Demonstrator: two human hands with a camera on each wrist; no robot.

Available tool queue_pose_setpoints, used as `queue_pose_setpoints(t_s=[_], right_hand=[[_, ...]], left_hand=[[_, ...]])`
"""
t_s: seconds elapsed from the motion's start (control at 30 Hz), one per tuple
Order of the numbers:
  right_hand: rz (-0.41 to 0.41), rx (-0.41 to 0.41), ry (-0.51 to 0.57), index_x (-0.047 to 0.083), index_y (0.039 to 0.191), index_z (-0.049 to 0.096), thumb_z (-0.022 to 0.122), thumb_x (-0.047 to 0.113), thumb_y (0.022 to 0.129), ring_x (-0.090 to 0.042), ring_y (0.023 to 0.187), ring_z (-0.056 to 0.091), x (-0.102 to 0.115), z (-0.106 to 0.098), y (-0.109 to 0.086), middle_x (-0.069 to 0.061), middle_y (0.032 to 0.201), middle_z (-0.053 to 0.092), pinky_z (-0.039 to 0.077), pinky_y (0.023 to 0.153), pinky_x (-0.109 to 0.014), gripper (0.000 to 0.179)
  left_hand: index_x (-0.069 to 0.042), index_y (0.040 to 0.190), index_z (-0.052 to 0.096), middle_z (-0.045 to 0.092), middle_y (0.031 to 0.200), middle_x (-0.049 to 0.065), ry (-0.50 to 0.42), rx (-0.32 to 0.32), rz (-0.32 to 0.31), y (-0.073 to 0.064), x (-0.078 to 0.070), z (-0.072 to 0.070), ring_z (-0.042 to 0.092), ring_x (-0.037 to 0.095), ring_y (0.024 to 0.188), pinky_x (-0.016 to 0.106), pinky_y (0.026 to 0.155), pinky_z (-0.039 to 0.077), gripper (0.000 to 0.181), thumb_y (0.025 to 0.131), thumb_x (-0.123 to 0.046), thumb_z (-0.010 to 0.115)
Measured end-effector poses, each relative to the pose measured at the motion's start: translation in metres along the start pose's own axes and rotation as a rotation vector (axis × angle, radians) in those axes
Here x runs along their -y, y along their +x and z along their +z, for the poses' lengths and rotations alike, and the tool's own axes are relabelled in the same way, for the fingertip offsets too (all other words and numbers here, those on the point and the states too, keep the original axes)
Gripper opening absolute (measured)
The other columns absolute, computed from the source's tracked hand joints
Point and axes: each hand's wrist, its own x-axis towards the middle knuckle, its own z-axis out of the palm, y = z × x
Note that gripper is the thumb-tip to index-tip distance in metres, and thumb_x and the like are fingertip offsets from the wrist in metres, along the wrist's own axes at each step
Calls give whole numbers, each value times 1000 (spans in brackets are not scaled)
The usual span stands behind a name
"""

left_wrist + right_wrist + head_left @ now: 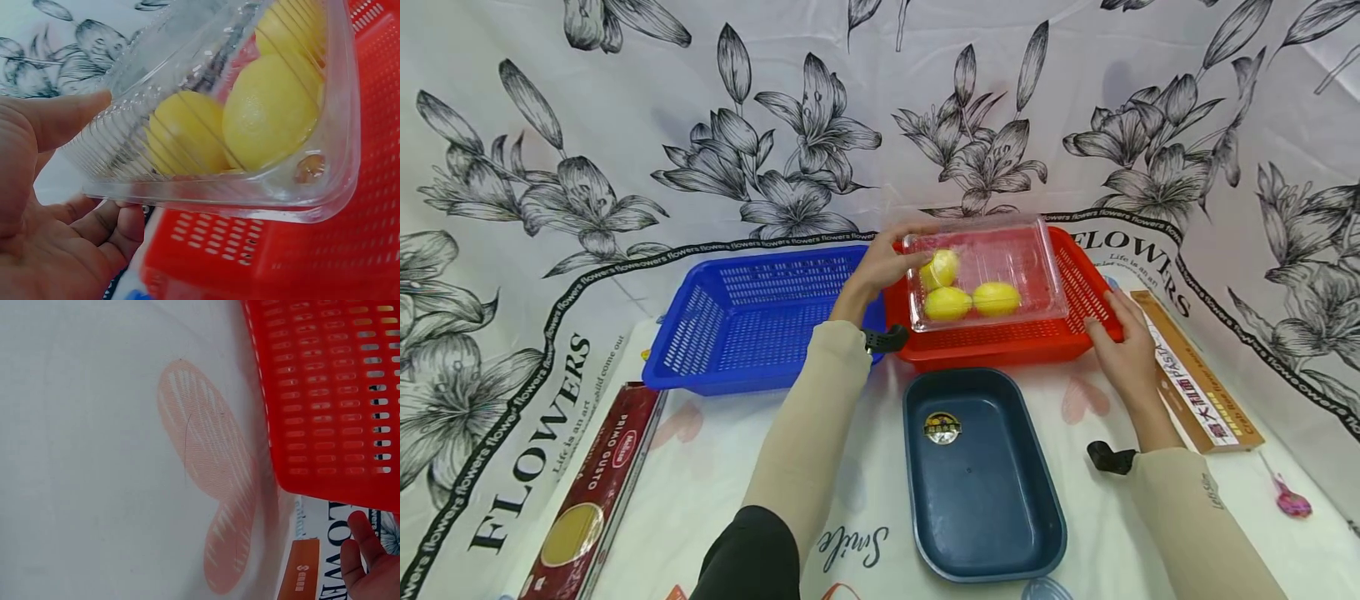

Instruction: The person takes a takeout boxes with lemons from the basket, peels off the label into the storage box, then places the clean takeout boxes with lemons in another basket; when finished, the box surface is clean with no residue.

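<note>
My left hand (883,262) holds a clear plastic box (275,194) by its left end, thumb above and fingers beneath. Inside lie three lemons (996,298), gathered toward the left side. The box is tilted over a red perforated basket (992,357), covering much of its inside. At the right end of that basket is my right hand (1126,350), its thumb and fingers spread close to the rim. In the right wrist view, the fingers (370,540) of this hand extend beside the basket's corner, with nothing held between them.
A blue perforated basket (752,333) stands left of the red one. In front lies a dark blue tray (985,500). A red pasta box (598,492) is at the left, a brown pasta box (1198,375) at the right. A small purple item (1292,498) lies far right.
</note>
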Motion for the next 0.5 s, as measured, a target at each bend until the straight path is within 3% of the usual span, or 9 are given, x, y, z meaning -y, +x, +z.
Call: queue_pose_setpoints(t_s=[0.07,0.2,0.5], right_hand=[[-4,-2,13,12,153,47,59,23,98,-23,153,33,0,0,0,-2,165,38,27,126,-33,57],[-1,5,20,12,153,47,59,23,98,-24,153,34,1,2,-1,-2,165,38,28,125,-31,57],[17,5,19,15,154,46,58,24,99,-22,152,35,2,0,-1,1,165,37,30,123,-26,57]], left_hand=[[-30,137,64,45,157,-2,13,0,-17,3,3,5,34,29,150,53,117,38,42,96,-21,70],[-33,136,64,41,160,-1,2,2,-57,8,7,16,34,30,151,52,114,42,41,97,-22,70],[-24,138,63,43,159,3,-3,-15,-54,20,14,35,38,29,148,47,109,48,42,98,-13,68]])
